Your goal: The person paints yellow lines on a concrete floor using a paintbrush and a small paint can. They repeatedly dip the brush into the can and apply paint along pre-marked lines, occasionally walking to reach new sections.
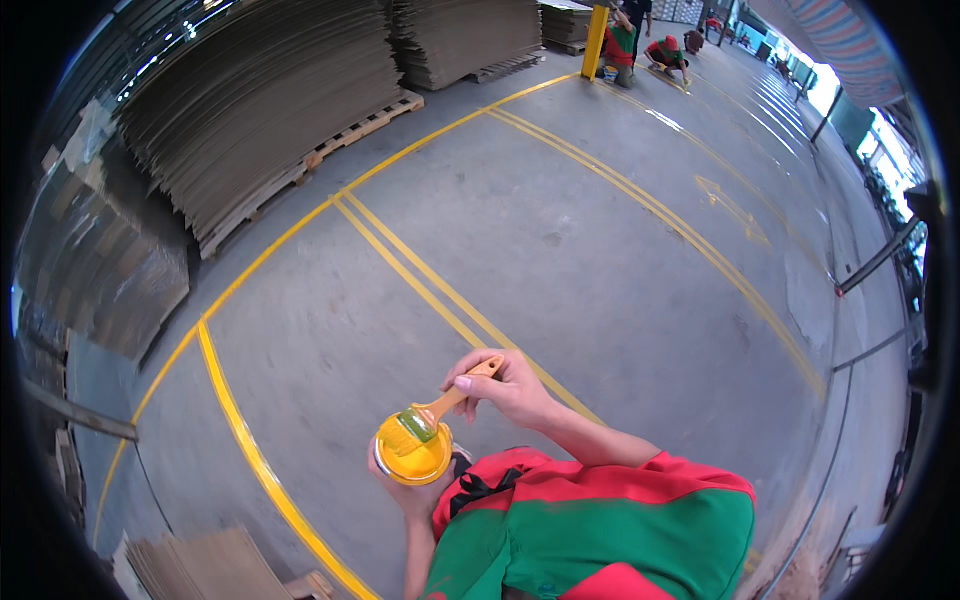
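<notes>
In my left hand (408, 494) is a round open can of yellow paint (422, 465), held from below and the side near my body. My right hand (508, 388) grips the wooden handle of a flat paintbrush (455, 395). The brush is tilted, its green band and yellow-coated bristles (403, 433) over the mouth of the can. Whether the bristle tips touch the paint I cannot tell. Part of the left hand's fingers is hidden behind the can.
Yellow lines (245, 440) mark the grey concrete floor (560, 240). Tall cardboard stacks (270, 100) stand on wooden pallets (330, 145) at the left, beside a plastic-wrapped stack (110, 250). Far off are a yellow post (595, 42) and several people, one crouching (667, 58). Flat cardboard (205, 565) lies lower left.
</notes>
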`<state>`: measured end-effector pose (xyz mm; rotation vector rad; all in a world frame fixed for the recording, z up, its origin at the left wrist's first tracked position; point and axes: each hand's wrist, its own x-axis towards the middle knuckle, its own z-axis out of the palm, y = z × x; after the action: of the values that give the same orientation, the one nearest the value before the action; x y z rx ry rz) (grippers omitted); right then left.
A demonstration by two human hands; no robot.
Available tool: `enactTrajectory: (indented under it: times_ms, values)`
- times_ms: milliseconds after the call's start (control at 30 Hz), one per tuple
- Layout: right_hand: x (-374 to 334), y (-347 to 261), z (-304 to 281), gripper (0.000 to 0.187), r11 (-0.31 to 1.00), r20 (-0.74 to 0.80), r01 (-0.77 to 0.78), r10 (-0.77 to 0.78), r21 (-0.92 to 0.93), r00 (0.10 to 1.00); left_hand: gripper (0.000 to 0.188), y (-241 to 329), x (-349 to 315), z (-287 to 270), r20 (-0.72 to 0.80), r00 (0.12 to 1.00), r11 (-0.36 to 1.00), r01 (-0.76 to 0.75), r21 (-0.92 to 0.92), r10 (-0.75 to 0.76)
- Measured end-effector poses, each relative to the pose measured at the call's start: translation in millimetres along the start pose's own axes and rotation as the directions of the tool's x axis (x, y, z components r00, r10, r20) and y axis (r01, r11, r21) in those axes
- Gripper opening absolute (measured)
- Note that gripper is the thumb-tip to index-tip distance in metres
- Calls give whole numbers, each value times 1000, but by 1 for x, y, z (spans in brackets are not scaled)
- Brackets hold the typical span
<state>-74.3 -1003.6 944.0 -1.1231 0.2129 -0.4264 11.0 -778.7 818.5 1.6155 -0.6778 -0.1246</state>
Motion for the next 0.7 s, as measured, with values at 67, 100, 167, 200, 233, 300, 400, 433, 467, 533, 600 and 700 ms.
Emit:
enactTrajectory:
  times_ms: [67,100,167,200,233,300,400,433,467,533,600,700]
  values:
    - [52,7,12,16,999,-61,34,-32,36,998,120,-20,64,-13,48,992,974,-121,190,114]
    - [76,9,17,16,998,-88,31,-26,57,996,120,-29,95,-18,71,991,986,-117,116,109]
    - [118,14,26,15,998,-129,46,-42,30,991,119,-44,144,-30,100,994,999,-33,17,31]
    - [138,19,32,15,998,-156,50,-43,38,987,119,-52,170,-36,123,987,988,-119,102,106]
    - [164,27,37,15,998,-178,43,-34,47,983,119,-62,198,-45,131,988,995,-83,53,76]
    - [210,37,38,15,998,-215,38,-24,58,976,119,-83,248,-48,154,985,997,-67,-47,73]
    - [275,55,37,18,998,-279,0,16,58,960,120,-115,312,-53,160,985,997,-73,4,71]
    - [305,61,36,19,998,-276,-12,29,62,961,121,-127,337,-54,144,987,997,-70,21,66]
    - [339,68,35,19,997,-257,-15,34,73,966,121,-140,364,-57,128,989,997,-81,6,79]
    - [404,75,37,19,994,-247,-1,29,110,969,122,-161,416,-64,104,992,997,-72,15,71]
    - [451,68,39,19,995,-224,-40,60,90,973,123,-168,451,-70,96,995,996,6,-87,2]
    - [558,63,42,18,997,-149,-43,53,66,987,125,-192,538,-85,79,996,994,36,-99,-28]
